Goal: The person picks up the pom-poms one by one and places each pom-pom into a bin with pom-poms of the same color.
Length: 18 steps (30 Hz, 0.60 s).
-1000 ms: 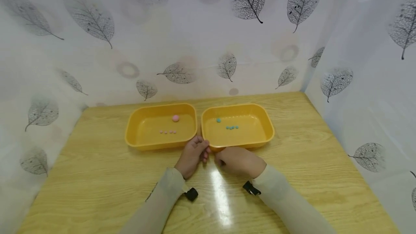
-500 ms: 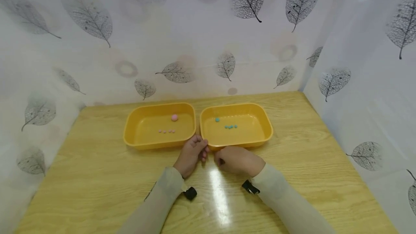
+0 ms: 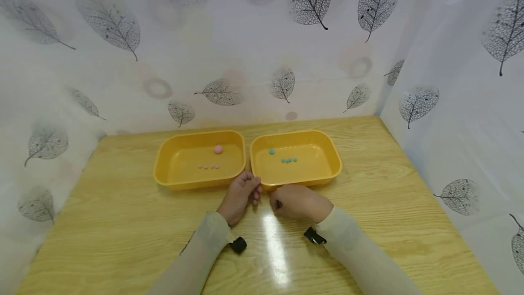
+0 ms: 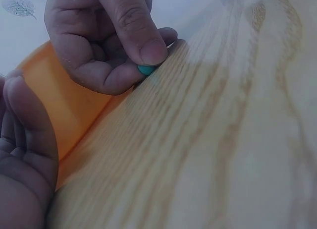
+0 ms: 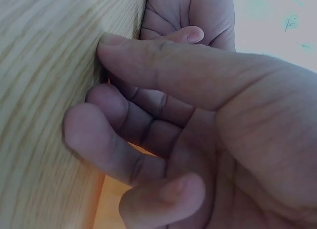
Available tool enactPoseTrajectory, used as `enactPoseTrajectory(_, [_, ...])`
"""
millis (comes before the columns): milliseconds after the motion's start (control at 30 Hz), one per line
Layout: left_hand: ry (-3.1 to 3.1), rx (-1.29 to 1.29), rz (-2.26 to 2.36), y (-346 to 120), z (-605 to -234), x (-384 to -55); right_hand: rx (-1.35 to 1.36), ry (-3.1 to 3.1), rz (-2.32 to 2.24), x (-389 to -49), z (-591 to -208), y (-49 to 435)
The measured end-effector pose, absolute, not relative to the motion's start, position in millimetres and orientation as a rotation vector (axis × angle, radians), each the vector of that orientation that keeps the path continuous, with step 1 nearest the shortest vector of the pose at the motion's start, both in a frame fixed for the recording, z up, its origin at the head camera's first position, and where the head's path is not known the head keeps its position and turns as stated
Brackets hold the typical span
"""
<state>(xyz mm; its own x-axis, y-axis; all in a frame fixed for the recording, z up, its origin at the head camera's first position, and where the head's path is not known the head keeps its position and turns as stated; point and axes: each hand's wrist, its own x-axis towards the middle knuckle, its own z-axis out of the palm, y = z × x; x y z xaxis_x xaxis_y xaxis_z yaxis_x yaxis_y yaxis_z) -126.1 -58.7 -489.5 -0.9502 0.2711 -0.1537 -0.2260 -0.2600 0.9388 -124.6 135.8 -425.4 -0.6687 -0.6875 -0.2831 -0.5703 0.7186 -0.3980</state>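
My right hand [image 3: 300,203] is low over the table, just in front of the right yellow tray [image 3: 295,180]. In the left wrist view, its thumb and a finger pinch a small teal piece [image 4: 146,69] close to the wood. That piece is hidden in the head view. My left hand [image 3: 239,197] rests at the near corners where the trays meet, its fingers loosely curled and its thumb by the right tray's corner. I see nothing held in it. In the right wrist view, the right hand [image 5: 163,105] has curled fingers, with the left hand [image 5: 190,13] behind.
Inside the right tray are a larger teal ball [image 3: 272,152] and a row of several tiny teal pieces [image 3: 289,160]. The left yellow tray [image 3: 176,184] has a pink ball [image 3: 219,149] and several tiny pink pieces [image 3: 206,167]. A leaf-patterned curtain [image 3: 245,49] borders the wooden table [image 3: 123,231].
The head view has shifted slightly, so the trays appear a little farther left. Both hands stay in nearly the same places.
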Motion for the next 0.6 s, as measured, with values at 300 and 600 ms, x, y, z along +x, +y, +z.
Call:
enactPoseTrajectory(300, [1.678, 0.062, 2.274, -59.6, -489.9, -127.0, -0.976, 2.505, -0.383, -125.5, -425.3, 135.3])
enactPoseTrajectory(600, [1.683, 0.059, 2.264, -59.9, -491.7, -127.4, -1.092, 2.522, -0.373, -123.8, -426.2, 137.9])
